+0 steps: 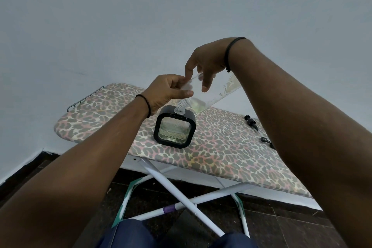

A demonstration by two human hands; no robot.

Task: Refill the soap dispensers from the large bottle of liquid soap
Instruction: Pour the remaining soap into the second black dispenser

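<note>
Soap dispenser point(174, 130), just one, black square frame, standing on the leopard ironing board point(221, 151), one clear bottle point(209, 90) tipped neck-down into its opening, left hand point(167, 91) and right hand point(203, 66) both pinching it, two black pump tops point(250, 122) lying off right

Views: one only, worn on the person's head; no second view, so no shared area.
Position: above and behind both forearms, at the near long side of the ironing board point(221, 153).
Direction: forward and down, across the board toward the pale wall point(141, 16).
Tilt: the board runs slanting from upper left to lower right of the frame.
Lens: wide-angle; forearms loom large at the lower corners.
Nearness: close; the left hand point(167, 92) and right hand point(205, 64) meet near frame centre.
Lower edge: the person's knees and the dark tiled floor point(281, 225).
</note>
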